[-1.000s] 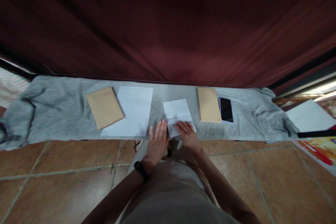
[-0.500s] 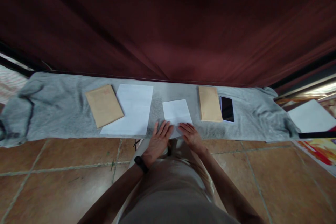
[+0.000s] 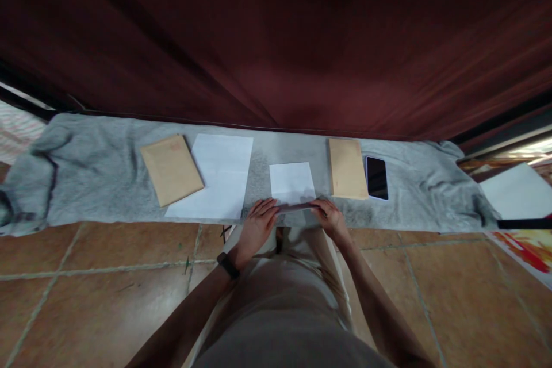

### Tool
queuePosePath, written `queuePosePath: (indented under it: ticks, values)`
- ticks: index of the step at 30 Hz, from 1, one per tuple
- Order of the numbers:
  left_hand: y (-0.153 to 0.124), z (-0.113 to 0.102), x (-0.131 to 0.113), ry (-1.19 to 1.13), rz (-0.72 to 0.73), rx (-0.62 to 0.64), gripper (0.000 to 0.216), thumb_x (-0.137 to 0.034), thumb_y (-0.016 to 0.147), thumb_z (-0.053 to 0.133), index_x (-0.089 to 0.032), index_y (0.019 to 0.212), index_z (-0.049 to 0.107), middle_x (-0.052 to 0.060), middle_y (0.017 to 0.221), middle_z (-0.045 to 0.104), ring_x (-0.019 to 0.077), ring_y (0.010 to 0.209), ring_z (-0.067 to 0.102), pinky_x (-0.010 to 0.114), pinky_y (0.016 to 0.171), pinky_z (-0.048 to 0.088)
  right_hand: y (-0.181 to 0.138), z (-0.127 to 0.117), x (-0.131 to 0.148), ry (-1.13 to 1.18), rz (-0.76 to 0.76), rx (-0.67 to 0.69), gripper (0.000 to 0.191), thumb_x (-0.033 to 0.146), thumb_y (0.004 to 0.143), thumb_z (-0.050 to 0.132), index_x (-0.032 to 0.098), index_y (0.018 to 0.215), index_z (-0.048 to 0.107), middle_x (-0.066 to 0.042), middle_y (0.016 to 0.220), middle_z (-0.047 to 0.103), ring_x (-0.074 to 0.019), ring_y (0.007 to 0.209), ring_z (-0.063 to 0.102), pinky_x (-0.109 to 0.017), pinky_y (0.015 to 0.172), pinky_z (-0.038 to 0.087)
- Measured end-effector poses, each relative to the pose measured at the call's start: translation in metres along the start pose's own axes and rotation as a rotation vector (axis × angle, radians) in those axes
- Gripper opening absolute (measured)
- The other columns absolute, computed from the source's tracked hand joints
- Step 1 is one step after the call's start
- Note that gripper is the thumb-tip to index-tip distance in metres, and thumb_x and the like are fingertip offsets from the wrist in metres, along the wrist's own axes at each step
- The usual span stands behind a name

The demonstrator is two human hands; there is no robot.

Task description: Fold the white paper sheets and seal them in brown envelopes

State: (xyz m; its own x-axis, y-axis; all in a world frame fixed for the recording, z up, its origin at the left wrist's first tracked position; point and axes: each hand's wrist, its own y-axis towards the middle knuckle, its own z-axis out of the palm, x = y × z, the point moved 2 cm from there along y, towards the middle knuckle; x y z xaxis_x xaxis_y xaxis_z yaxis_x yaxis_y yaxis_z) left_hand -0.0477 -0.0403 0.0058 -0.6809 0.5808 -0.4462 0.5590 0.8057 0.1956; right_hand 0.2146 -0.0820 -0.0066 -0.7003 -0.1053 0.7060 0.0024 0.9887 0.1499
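A small white sheet of paper (image 3: 292,179) lies in front of me at the middle of the cloth, its near edge lifted and bent up into a narrow strip. My left hand (image 3: 259,221) pinches the left end of that raised edge, fingers together. At the right end, my right hand (image 3: 330,217) grips the same edge between thumb and fingers. The thumbs are mostly hidden. A black band circles my left wrist.
Grey cloth (image 3: 99,172) covers the narrow surface. A brown envelope (image 3: 171,169) overlaps a larger white sheet (image 3: 226,175) on the left. Another brown envelope (image 3: 346,168) and a phone (image 3: 376,178) lie on the right. A dark red curtain (image 3: 276,46) hangs behind.
Both hands went from lying flat on the paper to holding its near edge, which has come up off the cloth. My right hand has shifted slightly right.
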Motion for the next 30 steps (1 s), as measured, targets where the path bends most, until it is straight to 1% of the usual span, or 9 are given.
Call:
queuePosePath:
  ticks: [2,4,8,10,13,18,21,25,30]
  values:
    - [0.007,0.001,0.002,-0.083,-0.072,-0.065,0.024,-0.024,0.101,0.05,-0.022,0.108,0.074,0.007,0.123,0.074,0.0204,0.121,0.065,0.043,0.113,0.046,0.003,0.001,0.001,0.05,0.065,-0.053,0.025,0.032,0.097,0.056,0.021,0.114,0.071,-0.01,0.113,0.074,-0.0257,0.106,0.069,-0.043,0.096,0.055]
    - [0.012,0.001,0.003,-0.14,-0.121,-0.113,0.021,-0.027,0.1,0.053,-0.021,0.102,0.073,0.007,0.114,0.076,0.0213,0.114,0.067,0.042,0.106,0.05,0.005,0.002,0.001,0.091,0.137,-0.103,0.03,0.036,0.097,0.055,0.019,0.117,0.069,-0.011,0.114,0.074,-0.0253,0.104,0.069,-0.042,0.095,0.056]
    - [0.019,0.001,0.004,-0.199,-0.213,-0.187,0.017,-0.028,0.098,0.057,-0.021,0.094,0.071,0.006,0.1,0.077,0.0217,0.101,0.069,0.039,0.096,0.052,0.01,0.007,0.001,0.091,0.271,-0.168,0.032,0.042,0.096,0.052,0.018,0.11,0.068,-0.008,0.097,0.075,-0.0217,0.084,0.069,-0.035,0.081,0.057]
    - [0.022,0.001,0.004,-0.217,-0.276,-0.203,0.015,-0.028,0.097,0.058,-0.021,0.092,0.071,0.005,0.096,0.077,0.0213,0.097,0.069,0.038,0.093,0.051,0.014,0.009,0.001,0.047,0.304,-0.178,0.031,0.043,0.096,0.05,0.018,0.105,0.068,-0.007,0.092,0.074,-0.0208,0.08,0.067,-0.033,0.078,0.055]
    - [0.027,0.003,0.003,-0.22,-0.365,-0.216,0.015,-0.028,0.096,0.059,-0.02,0.092,0.071,0.005,0.093,0.076,0.0215,0.095,0.069,0.037,0.091,0.049,0.021,0.012,0.0,-0.055,0.325,-0.181,0.032,0.043,0.097,0.047,0.019,0.101,0.068,-0.007,0.092,0.073,-0.0212,0.083,0.067,-0.032,0.079,0.053]
    - [0.038,0.005,0.002,-0.16,-0.448,-0.224,0.018,-0.029,0.095,0.057,-0.02,0.087,0.071,0.006,0.088,0.075,0.0229,0.091,0.067,0.036,0.089,0.048,0.035,0.013,0.002,-0.137,0.309,-0.169,0.032,0.041,0.099,0.045,0.019,0.105,0.068,-0.008,0.096,0.073,-0.0214,0.086,0.067,-0.033,0.081,0.053]
    - [0.045,0.006,0.005,-0.152,-0.473,-0.219,0.02,-0.03,0.095,0.056,-0.021,0.084,0.07,0.006,0.086,0.073,0.0226,0.088,0.066,0.034,0.085,0.048,0.042,0.014,0.003,-0.165,0.306,-0.158,0.029,0.038,0.099,0.046,0.02,0.105,0.069,-0.009,0.097,0.073,-0.0223,0.087,0.067,-0.034,0.081,0.053]
    - [0.051,0.008,0.007,-0.127,-0.495,-0.204,0.021,-0.031,0.095,0.055,-0.021,0.082,0.069,0.005,0.084,0.072,0.0215,0.084,0.065,0.032,0.082,0.048,0.047,0.016,0.003,-0.214,0.348,-0.159,0.026,0.034,0.1,0.048,0.021,0.11,0.068,-0.008,0.098,0.074,-0.0234,0.09,0.069,-0.034,0.081,0.054]
    - [0.058,0.006,0.005,-0.039,-0.525,-0.141,0.02,-0.03,0.094,0.056,-0.02,0.083,0.07,0.007,0.089,0.073,0.0225,0.09,0.065,0.032,0.083,0.046,0.05,0.018,0.006,-0.232,0.342,-0.192,0.026,0.032,0.1,0.049,0.021,0.115,0.067,-0.008,0.102,0.074,-0.0228,0.094,0.069,-0.033,0.085,0.054]
